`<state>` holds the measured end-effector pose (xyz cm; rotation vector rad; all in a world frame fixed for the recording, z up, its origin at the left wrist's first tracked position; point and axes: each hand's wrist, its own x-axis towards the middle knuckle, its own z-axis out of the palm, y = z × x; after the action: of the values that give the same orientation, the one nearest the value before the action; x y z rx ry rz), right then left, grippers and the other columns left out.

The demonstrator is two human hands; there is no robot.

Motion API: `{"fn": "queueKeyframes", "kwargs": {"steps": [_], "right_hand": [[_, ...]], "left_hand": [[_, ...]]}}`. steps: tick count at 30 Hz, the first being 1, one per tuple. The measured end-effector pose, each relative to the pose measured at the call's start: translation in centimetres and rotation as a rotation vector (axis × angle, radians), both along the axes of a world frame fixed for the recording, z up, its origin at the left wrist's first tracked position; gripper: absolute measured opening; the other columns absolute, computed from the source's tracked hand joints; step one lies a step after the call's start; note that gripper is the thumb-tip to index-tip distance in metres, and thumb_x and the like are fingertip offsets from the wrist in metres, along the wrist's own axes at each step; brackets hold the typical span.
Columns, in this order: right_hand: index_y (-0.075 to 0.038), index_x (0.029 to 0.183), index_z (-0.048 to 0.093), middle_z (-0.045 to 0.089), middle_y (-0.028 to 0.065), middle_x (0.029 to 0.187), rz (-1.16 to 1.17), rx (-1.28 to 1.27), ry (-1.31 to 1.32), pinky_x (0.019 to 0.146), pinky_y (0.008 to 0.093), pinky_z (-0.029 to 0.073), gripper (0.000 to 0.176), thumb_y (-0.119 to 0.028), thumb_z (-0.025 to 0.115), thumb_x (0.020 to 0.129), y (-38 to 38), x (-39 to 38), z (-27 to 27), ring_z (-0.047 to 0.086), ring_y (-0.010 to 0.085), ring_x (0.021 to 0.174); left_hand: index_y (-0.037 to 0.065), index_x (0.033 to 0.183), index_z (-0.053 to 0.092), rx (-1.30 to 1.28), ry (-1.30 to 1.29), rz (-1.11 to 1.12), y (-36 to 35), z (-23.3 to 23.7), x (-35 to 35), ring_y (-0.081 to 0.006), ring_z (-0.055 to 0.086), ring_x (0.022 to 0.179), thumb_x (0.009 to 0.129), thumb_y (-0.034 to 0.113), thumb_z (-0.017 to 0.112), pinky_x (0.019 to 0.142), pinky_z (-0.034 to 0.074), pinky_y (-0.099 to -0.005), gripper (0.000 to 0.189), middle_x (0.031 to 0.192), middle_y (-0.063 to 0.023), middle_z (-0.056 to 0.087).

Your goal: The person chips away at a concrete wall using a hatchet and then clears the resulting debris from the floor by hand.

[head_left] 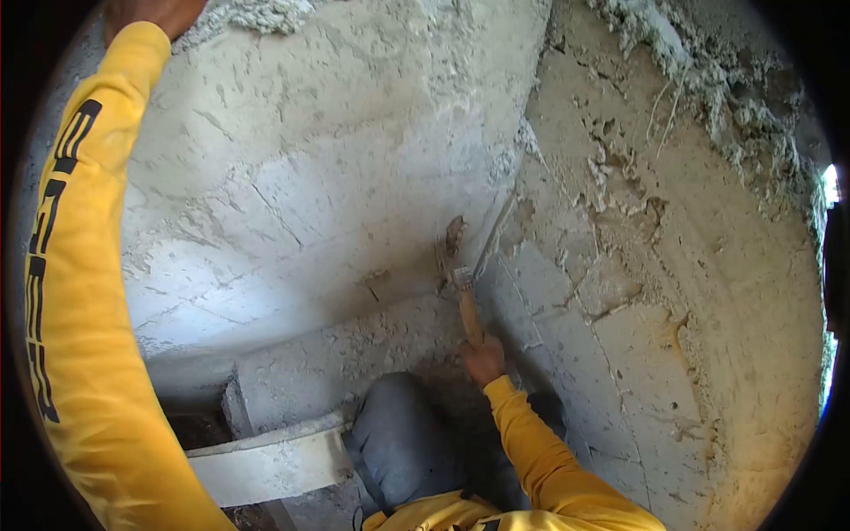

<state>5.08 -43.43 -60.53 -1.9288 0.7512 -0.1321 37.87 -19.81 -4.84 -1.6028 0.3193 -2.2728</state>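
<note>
My right hand is closed around the handle of a wooden-handled tool with a small grey head. The tool points up and away from me, its head at the inner corner where two concrete walls meet. Just above the head, a dark brown gouge marks the left wall. My left hand is raised at the top left, near the rough upper part of that wall. The frame edge cuts it off and its fingers are hidden.
The right wall is cracked and pitted, with crumbly mortar along its top. A pale beam crosses at lower left beside a dark opening. My bent knee is close to the corner.
</note>
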Motion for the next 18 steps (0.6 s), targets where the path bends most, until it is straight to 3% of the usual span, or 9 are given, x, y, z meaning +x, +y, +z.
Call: {"fn": "queueKeyframes", "kwargs": {"steps": [3,7,10,12,13,16,18], "right_hand": [[0.008,0.106,0.068,0.071,0.0229,0.094,0.056,-0.04,-0.029,0.079,0.0422,0.053,0.034,-0.021,0.073,0.09,0.2,-1.1,4.8,0.07,0.036,0.086],[0.003,0.098,0.068,0.068,0.0208,0.08,0.009,-0.106,-0.592,0.066,0.0418,0.054,0.029,-0.023,0.078,0.089,0.4,-1.0,9.8,0.069,0.0378,0.071],[0.0,0.094,0.067,0.066,0.0187,0.077,-0.026,-0.211,-0.728,0.061,0.0414,0.052,0.024,-0.02,0.079,0.088,0.5,-0.4,9.8,0.066,0.0381,0.066],[-0.001,0.092,0.067,0.066,0.0192,0.076,-0.055,-0.379,-0.729,0.06,0.0427,0.052,0.021,-0.018,0.077,0.088,0.5,0.9,5.8,0.067,0.0392,0.066],[0.0,0.097,0.07,0.07,0.0242,0.085,0.007,-0.241,-0.575,0.067,0.0467,0.055,0.026,-0.023,0.075,0.088,-0.1,1.6,1.0,0.071,0.0433,0.078],[0.001,0.102,0.072,0.071,0.0278,0.092,0.12,-0.254,0.079,0.075,0.0491,0.055,0.034,-0.03,0.072,0.087,-1.4,2.4,-3.6,0.072,0.0462,0.089],[0.003,0.102,0.072,0.071,0.0269,0.09,0.112,-0.184,0.014,0.078,0.048,0.056,0.041,-0.035,0.074,0.086,-1.6,2.2,-3.9,0.071,0.0466,0.09]], "left_hand": [[0.012,0.161,0.033,0.009,0.04,-0.003,0.1,-0.2,0.3,-0.0377,0.029,0.154,0.105,0.042,0.053,0.126,0.022,-0.0518,0.066,0.168,-0.0181,0.029],[0.012,0.161,0.033,0.024,0.146,-0.192,-1.8,-1.7,-2.3,-0.0373,0.029,0.154,0.105,0.042,0.053,0.126,0.022,-0.0516,0.067,0.168,-0.0179,0.028],[0.012,0.161,0.033,0.075,0.07,-0.248,-1.7,-1.6,-1.3,-0.0376,0.028,0.154,0.105,0.041,0.054,0.126,0.022,-0.052,0.067,0.168,-0.0177,0.027],[0.012,0.161,0.032,0.028,0.021,-0.028,-0.1,-0.4,0.6,-0.0377,0.028,0.154,0.105,0.039,0.055,0.126,0.021,-0.0525,0.067,0.168,-0.0176,0.027],[0.012,0.161,0.032,0.003,0.0,0.077,0.3,-0.2,1.1,-0.0378,0.028,0.154,0.104,0.039,0.055,0.126,0.021,-0.0527,0.067,0.169,-0.0175,0.027],[0.013,0.162,0.031,-0.037,0.261,-0.221,-2.1,-1.8,-2.8,-0.038,0.028,0.154,0.104,0.038,0.056,0.126,0.02,-0.0533,0.068,0.169,-0.0173,0.027],[0.013,0.162,0.031,-0.026,0.207,-0.239,-1.7,-0.7,-2.7,-0.0381,0.028,0.154,0.104,0.038,0.056,0.126,0.02,-0.0533,0.068,0.169,-0.0174,0.027]]}}
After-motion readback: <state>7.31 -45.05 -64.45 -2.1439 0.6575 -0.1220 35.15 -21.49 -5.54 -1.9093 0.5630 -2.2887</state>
